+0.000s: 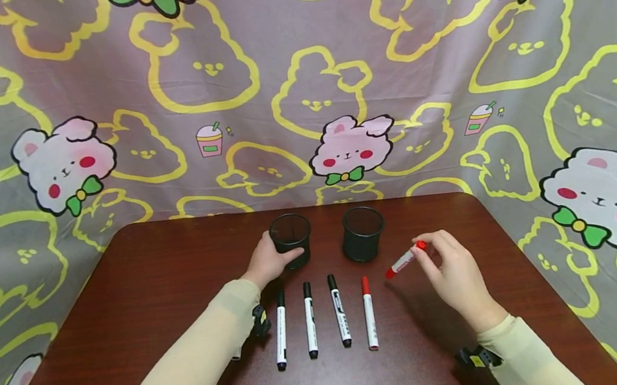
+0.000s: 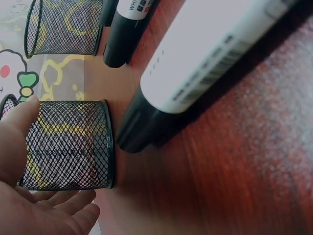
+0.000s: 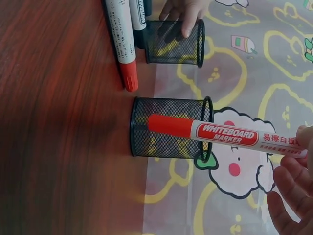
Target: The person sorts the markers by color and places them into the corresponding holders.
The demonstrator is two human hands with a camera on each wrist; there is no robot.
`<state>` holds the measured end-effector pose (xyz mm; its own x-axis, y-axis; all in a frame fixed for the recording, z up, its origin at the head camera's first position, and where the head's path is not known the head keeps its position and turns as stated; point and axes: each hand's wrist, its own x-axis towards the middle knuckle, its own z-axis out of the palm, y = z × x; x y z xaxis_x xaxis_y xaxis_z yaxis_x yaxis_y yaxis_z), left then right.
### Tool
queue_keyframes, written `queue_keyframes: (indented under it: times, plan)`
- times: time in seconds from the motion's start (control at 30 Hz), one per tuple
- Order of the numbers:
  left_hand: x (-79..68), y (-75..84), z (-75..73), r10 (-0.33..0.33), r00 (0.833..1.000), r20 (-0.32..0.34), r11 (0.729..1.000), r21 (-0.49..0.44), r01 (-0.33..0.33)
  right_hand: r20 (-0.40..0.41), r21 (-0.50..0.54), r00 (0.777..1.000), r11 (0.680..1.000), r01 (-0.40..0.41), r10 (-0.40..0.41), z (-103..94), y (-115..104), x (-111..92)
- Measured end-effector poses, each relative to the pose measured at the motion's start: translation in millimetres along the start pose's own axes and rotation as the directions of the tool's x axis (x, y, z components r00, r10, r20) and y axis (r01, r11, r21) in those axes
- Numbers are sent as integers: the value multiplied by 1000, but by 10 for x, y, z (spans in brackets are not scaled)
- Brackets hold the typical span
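Note:
Around the left black mesh pen holder [image 1: 295,242], my left hand [image 1: 265,262] rests its thumb on the near side, with the fingers behind and beneath in the left wrist view. My right hand [image 1: 456,280] pinches a red whiteboard marker [image 3: 227,134] by its tail end, and its red cap slants down and left above the table. The right mesh pen holder [image 1: 362,239] stands upright just left of that marker. In front of the holders, three black-capped markers [image 1: 310,320] and a red-capped marker [image 1: 369,312] lie side by side.
The dark brown wooden table [image 1: 147,268] ends at a patterned cloth backdrop [image 1: 268,112] behind it and at both sides. A small light-coloured end of something [image 1: 236,355] shows beside my left wrist, mostly hidden by the sleeve.

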<state>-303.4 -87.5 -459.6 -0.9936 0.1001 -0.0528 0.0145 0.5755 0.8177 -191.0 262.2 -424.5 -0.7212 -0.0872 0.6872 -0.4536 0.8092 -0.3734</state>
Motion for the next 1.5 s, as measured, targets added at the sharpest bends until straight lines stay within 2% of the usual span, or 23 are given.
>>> queue_keyframes:
  times: [0.47, 1.5]
  plan:
    - [-10, 13, -12, -6, 1000, 10, 1000, 8, 6, -97, 58, 995, 998, 37, -31, -15, -51, 69]
    - [14, -24, 10, 5, 1000, 3, 1000, 8, -5, -173, 152, 984, 986, 60, -34, 43, -200, 254]
